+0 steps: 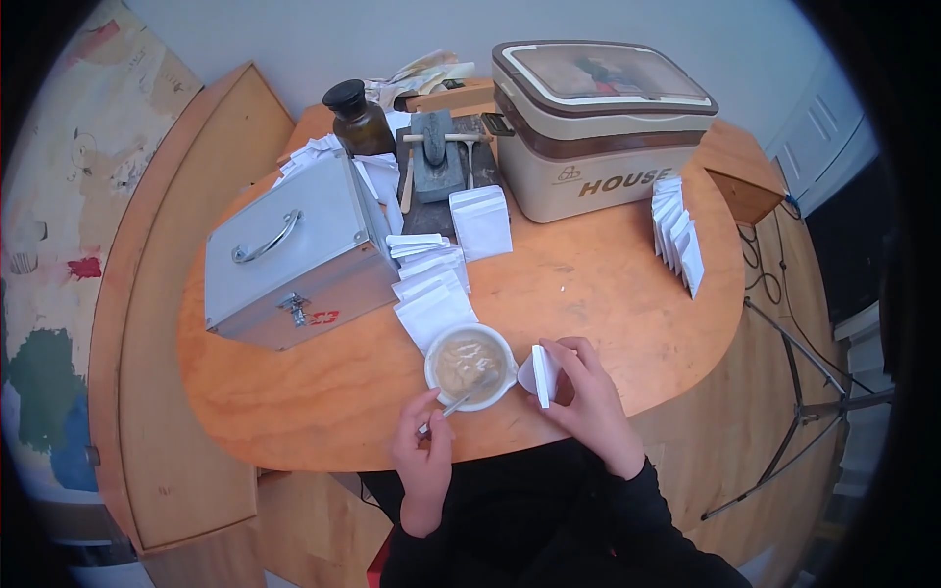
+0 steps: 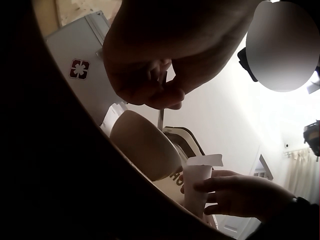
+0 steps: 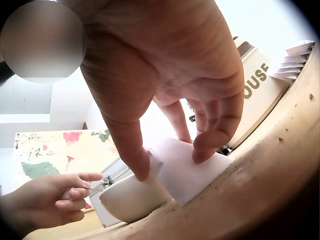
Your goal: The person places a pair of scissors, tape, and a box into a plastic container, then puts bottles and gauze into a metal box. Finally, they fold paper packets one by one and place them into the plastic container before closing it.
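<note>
A white bowl (image 1: 430, 377) of thick beige paste stands near the table's front edge. My left hand (image 1: 423, 461) pinches the handle of a metal spoon (image 1: 459, 401), whose far end dips into the paste. Right of the bowl, my right hand (image 1: 594, 410) holds a small folded white paper packet (image 1: 541, 377) upright between thumb and fingers. In the right wrist view the packet (image 3: 190, 175) stands close beside the bowl (image 3: 131, 201), its lower edge right at the tabletop. A flap at the packet's top (image 2: 205, 160) sticks out sideways in the left wrist view.
Behind the bowl runs a row of white packets (image 1: 431, 306), with more packets (image 1: 481, 223) farther back. A silver case (image 1: 294, 260) stands left. At the back are a dark jar (image 1: 361, 120), a grey stone block (image 1: 437, 178) and a beige box (image 1: 598, 162). Fanned packets (image 1: 674, 240) stand right.
</note>
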`<action>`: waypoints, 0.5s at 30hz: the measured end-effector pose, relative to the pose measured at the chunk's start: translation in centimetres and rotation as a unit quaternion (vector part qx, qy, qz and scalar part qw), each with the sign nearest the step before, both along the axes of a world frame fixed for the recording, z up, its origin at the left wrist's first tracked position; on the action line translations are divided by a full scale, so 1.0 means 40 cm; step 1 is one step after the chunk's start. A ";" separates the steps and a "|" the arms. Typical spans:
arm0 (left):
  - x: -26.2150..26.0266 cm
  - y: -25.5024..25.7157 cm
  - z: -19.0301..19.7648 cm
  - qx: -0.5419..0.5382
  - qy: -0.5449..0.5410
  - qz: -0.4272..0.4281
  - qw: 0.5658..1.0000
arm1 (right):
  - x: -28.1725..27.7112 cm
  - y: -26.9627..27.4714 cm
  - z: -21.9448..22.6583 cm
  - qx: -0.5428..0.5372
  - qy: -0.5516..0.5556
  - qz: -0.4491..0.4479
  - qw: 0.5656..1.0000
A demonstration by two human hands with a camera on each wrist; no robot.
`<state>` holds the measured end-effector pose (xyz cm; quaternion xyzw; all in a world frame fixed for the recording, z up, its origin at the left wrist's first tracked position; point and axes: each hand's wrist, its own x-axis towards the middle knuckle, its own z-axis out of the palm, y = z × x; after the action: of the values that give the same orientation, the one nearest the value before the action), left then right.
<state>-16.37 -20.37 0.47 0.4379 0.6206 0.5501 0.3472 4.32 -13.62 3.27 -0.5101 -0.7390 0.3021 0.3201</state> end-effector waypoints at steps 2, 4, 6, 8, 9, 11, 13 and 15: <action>0.001 0.000 0.009 0.000 0.002 0.017 1.000 | 0.000 0.000 0.000 -0.015 0.003 -0.002 1.000; -0.001 -0.001 0.008 0.007 0.018 0.025 0.999 | 0.001 -0.001 -0.002 -0.041 0.006 -0.005 0.999; -0.007 -0.002 -0.002 0.020 0.049 0.025 0.998 | 0.001 -0.002 -0.007 -0.034 0.007 -0.008 0.999; -0.003 0.001 -0.004 0.010 0.054 0.016 0.998 | 0.000 -0.001 -0.008 -0.039 0.008 -0.009 0.999; 0.000 0.004 -0.005 0.006 0.056 0.011 0.998 | -0.001 -0.002 -0.005 -0.048 0.009 -0.010 0.999; 0.007 0.004 -0.003 0.003 0.028 0.004 1.000 | 0.000 0.000 -0.002 -0.042 0.010 -0.008 0.999; 0.020 0.004 -0.004 0.006 0.017 -0.004 1.000 | 0.001 0.000 -0.009 -0.015 0.008 -0.001 1.000; 0.020 0.004 -0.003 0.013 0.034 -0.008 0.999 | -0.002 0.000 -0.006 -0.013 0.010 -0.003 1.000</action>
<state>-15.56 -20.22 0.35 0.4655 0.6210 0.5408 0.3245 4.23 -13.62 3.04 -0.5132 -0.7306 0.3157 0.3212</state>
